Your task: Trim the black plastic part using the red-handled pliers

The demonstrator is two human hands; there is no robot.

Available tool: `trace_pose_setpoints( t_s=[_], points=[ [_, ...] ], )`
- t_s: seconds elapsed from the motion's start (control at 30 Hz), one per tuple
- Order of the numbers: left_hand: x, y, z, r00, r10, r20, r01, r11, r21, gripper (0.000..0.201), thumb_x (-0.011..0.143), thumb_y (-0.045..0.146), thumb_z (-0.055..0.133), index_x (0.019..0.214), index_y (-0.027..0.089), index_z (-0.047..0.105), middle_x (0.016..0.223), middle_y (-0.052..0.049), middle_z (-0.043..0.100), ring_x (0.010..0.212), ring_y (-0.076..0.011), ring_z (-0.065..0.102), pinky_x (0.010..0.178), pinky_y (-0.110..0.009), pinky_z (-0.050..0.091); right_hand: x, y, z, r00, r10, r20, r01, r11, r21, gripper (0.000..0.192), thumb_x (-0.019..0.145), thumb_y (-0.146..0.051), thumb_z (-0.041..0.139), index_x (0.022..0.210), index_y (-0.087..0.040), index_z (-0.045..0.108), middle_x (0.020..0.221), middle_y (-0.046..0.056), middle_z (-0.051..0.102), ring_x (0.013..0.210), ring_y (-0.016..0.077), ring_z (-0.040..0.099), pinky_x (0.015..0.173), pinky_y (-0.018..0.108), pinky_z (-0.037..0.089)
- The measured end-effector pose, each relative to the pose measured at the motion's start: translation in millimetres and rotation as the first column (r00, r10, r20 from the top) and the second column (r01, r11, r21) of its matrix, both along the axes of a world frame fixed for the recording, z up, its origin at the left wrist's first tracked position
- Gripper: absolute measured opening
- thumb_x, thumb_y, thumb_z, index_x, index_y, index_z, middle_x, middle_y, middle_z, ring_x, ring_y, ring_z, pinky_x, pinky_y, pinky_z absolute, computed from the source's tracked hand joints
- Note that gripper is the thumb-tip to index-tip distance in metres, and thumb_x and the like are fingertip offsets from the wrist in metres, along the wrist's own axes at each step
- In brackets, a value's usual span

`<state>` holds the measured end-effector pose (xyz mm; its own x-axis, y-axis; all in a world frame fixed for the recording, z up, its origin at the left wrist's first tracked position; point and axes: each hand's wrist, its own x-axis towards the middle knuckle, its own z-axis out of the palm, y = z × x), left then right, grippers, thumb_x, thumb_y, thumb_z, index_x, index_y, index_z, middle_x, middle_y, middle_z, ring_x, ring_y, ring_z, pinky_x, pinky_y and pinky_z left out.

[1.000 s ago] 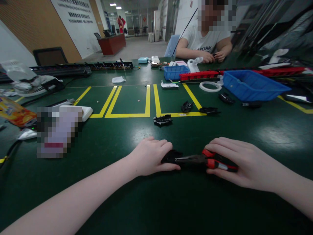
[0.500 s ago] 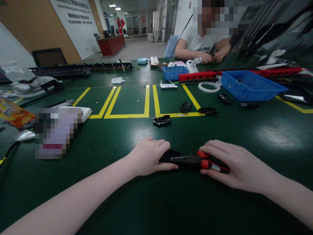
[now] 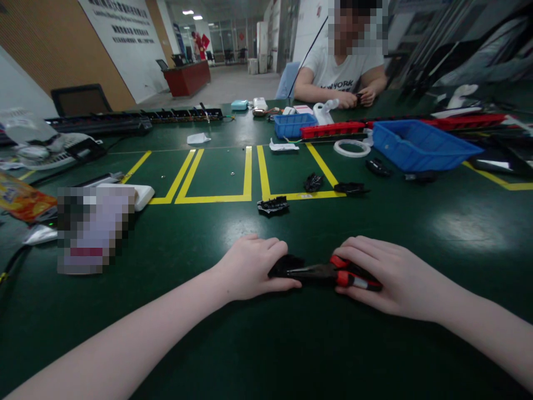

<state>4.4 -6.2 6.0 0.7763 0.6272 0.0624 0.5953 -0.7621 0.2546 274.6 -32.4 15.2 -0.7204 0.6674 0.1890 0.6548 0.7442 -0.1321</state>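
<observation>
My left hand (image 3: 254, 266) is closed around a black plastic part (image 3: 287, 264), its thumb along the near side. In my right hand (image 3: 387, 278) are red-and-black needle-nose pliers (image 3: 343, 275), held by the handles. The long dark jaws point left and meet the black part; the tips' exact grip on it is too dark to make out. Beyond my hands lies a black plastic piece with a pale edge (image 3: 273, 205). Two more black pieces, a crumpled-looking one (image 3: 313, 181) and a flatter one (image 3: 352, 188), rest by the yellow tape.
A blue bin (image 3: 420, 145) and a smaller blue bin (image 3: 295, 125) stand farther back, near a white tape roll (image 3: 352, 148) and a red strip (image 3: 333, 131). A blurred-out flat object (image 3: 97, 228) lies at left. A person (image 3: 339, 78) sits opposite, hands together.
The whole view has shifted slightly. My right hand and the pliers sit a little closer to my left hand; both grips look the same.
</observation>
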Motion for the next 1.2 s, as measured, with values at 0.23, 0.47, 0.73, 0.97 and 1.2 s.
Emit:
trace_pose_setpoints(
  t_s=[0.23,0.47,0.73,0.97,1.2],
  points=[
    [0.1,0.0,-1.0,1.000,-0.003,0.017,0.004,1.000,-0.009,0.041,0.086,0.060,0.049,0.090,0.019,0.051,0.083,0.001,0.061,0.065,-0.0146,0.053,0.062,-0.029,0.038,3.1,0.2,-0.4,1.000,-0.010,-0.003,0.010,1.000,0.009,0.034,0.081,-0.040,0.059,0.107,-0.017,0.057,0.097,0.011,0.065,0.084,0.0220,0.064,0.069,0.035,0.054],
    [-0.8,0.4,-0.8,0.999,-0.005,0.034,0.005,1.000,-0.023,0.041,0.086,0.060,0.049,0.089,0.019,0.051,0.081,0.002,0.060,0.064,-0.0137,0.052,0.061,-0.028,0.037,4.5,-0.6,-0.4,0.999,-0.020,-0.047,0.020,1.000,0.003,0.036,0.081,-0.040,0.060,0.108,-0.017,0.056,0.099,0.010,0.066,0.087,0.0217,0.064,0.070,0.035,0.054],
    [-0.3,0.3,-0.9,0.999,-0.003,0.033,0.004,1.000,-0.017,0.040,0.086,0.059,0.051,0.087,0.019,0.051,0.080,0.002,0.060,0.063,-0.0138,0.052,0.060,-0.029,0.037,5.7,-0.5,-3.3,0.999,0.008,-0.048,-0.001,0.989,0.145,0.040,0.079,-0.042,0.064,0.110,-0.018,0.059,0.100,0.008,0.068,0.090,0.0233,0.065,0.083,0.042,0.051],
    [-0.2,0.4,-0.9,0.999,-0.002,0.033,0.002,1.000,-0.021,0.041,0.086,0.059,0.050,0.088,0.019,0.052,0.080,0.002,0.060,0.063,-0.0134,0.051,0.060,-0.028,0.037,7.4,0.8,-5.1,0.998,0.046,-0.030,-0.040,0.981,0.188,0.040,0.079,-0.042,0.064,0.110,-0.018,0.059,0.098,0.006,0.069,0.089,0.0221,0.066,0.102,0.051,0.039],
    [-0.7,0.6,-0.7,0.999,0.002,0.036,-0.001,0.999,-0.034,0.040,0.086,0.059,0.050,0.089,0.019,0.052,0.081,0.002,0.060,0.063,-0.0133,0.052,0.061,-0.028,0.038,5.0,0.2,-0.4,0.999,0.047,-0.024,-0.041,0.977,0.209,0.037,0.079,-0.042,0.063,0.108,-0.018,0.059,0.096,0.005,0.070,0.087,0.0218,0.066,0.104,0.054,0.034]
  ],
)
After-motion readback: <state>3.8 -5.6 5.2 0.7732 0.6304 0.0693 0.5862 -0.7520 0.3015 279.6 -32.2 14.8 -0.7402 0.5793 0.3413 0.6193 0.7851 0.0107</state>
